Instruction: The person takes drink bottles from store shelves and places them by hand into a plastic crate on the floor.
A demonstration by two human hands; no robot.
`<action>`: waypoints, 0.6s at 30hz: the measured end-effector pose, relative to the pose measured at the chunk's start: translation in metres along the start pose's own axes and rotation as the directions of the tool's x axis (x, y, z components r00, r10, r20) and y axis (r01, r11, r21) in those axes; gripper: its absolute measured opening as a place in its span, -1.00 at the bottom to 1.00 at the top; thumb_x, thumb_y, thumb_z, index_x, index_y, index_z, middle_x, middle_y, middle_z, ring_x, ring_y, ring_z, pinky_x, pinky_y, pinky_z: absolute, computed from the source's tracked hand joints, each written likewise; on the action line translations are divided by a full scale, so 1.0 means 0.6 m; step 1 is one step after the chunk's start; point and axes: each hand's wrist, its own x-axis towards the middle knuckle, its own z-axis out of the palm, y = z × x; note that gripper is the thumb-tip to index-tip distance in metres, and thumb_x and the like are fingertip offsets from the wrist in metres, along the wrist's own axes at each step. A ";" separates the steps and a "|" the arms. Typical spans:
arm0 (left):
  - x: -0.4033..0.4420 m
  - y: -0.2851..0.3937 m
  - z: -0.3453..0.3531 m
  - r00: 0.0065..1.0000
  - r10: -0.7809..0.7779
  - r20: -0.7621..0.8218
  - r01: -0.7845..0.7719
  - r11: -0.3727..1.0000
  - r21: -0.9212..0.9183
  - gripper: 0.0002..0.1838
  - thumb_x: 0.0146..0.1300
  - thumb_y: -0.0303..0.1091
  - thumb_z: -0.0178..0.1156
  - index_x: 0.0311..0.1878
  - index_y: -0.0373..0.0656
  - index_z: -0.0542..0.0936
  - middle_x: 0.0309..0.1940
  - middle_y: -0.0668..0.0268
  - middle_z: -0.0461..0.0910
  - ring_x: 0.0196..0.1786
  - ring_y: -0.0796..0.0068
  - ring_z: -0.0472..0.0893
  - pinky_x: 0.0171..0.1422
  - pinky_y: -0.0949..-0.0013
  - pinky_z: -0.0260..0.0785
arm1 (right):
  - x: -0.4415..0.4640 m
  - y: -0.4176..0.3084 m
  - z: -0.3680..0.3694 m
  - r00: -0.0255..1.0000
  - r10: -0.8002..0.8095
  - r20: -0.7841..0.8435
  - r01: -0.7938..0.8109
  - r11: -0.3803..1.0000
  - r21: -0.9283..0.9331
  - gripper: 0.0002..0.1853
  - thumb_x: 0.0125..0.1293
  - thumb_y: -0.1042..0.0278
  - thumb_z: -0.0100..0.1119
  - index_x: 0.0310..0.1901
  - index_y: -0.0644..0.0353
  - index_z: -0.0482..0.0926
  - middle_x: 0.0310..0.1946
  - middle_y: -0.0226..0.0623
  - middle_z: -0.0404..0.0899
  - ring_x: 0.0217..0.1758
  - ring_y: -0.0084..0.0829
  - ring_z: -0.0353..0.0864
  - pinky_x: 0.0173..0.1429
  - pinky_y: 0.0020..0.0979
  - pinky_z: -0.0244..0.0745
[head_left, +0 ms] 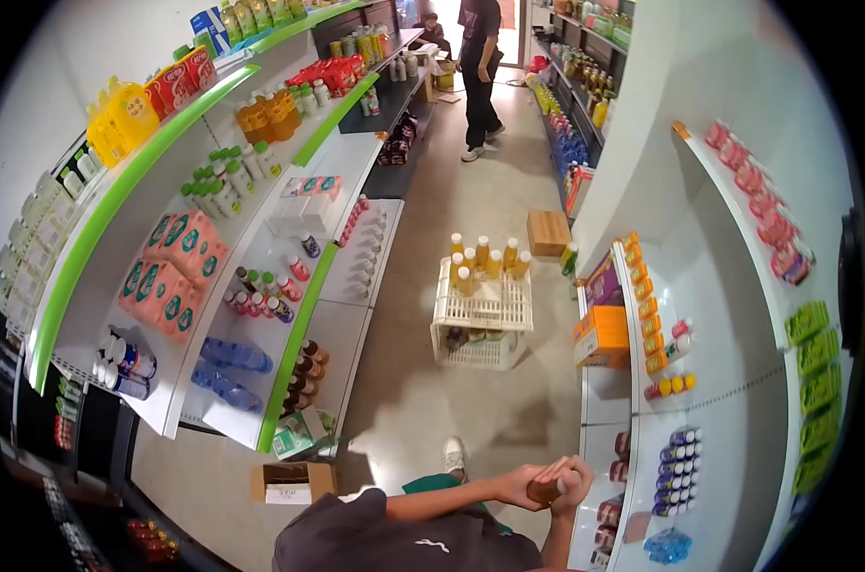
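Both my hands are together in front of my body, low and right of centre, beside the right-hand shelf. My left hand (518, 487) is wrapped round a brown bottle (544, 492) from the left. Closed over the same bottle from the other side is my right hand (574, 479), its fingers meeting those of the left. A pale cap seems to show near the right fingers; most of the bottle is hidden. Ahead on the floor, a white plastic crate (480, 315) carries several yellow bottles (483, 255) with white caps on top, and darker items show inside it.
On the left, shelves with green edges (304, 348) hold pink tissue packs (173, 272) and bottles. White shelves (728, 381) on the right hold small bottles (679, 472). Cardboard boxes (548, 233) stand on the floor. A person in dark clothes (480, 71) stands farther down the aisle; another sits behind.
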 end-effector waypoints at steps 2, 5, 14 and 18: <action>0.019 -0.027 -0.037 0.998 0.022 -0.059 -0.023 0.999 -0.028 -0.42 -0.13 -0.31 0.40 0.02 -0.24 0.46 -0.17 0.18 0.57 -0.15 0.33 0.58 0.00 0.32 0.42 | 0.058 0.017 0.004 0.999 0.016 0.044 -0.015 1.000 -0.024 -0.69 0.12 0.26 0.12 -0.59 0.31 0.33 -0.68 -0.13 0.43 -0.63 -0.37 0.47 -0.43 -0.36 0.47; 0.040 -0.052 -0.101 0.991 0.012 -0.135 -0.010 1.000 0.013 -0.35 -0.17 -0.29 0.43 0.05 -0.23 0.44 -0.16 0.16 0.58 -0.11 0.32 0.59 0.02 0.31 0.42 | 0.141 0.044 0.023 0.984 0.059 0.169 -0.047 0.996 -0.074 -0.73 0.13 0.32 0.09 -0.58 0.32 0.34 -0.65 -0.09 0.47 -0.62 -0.37 0.48 -0.39 -0.41 0.44; 0.110 -0.030 -0.274 0.885 -0.101 -0.454 0.146 0.987 0.064 -0.38 -0.19 -0.28 0.44 0.00 -0.26 0.48 -0.15 0.16 0.58 -0.05 0.31 0.59 0.07 0.30 0.40 | 0.367 0.113 0.092 0.877 0.221 0.427 -0.130 0.964 -0.233 -0.72 0.19 0.33 0.04 -0.56 0.33 0.31 -0.64 -0.13 0.41 -0.54 -0.34 0.47 -0.34 -0.39 0.42; 0.168 -0.070 -0.342 0.819 -0.171 -0.548 0.215 0.976 0.017 -0.44 -0.16 -0.31 0.41 -0.02 -0.26 0.48 -0.21 0.18 0.58 -0.11 0.39 0.57 0.03 0.33 0.41 | 0.488 0.137 0.111 0.805 0.293 0.515 -0.193 0.951 -0.241 -0.70 0.18 0.31 0.08 -0.58 0.33 0.31 -0.64 -0.16 0.42 -0.51 -0.38 0.48 -0.31 -0.40 0.42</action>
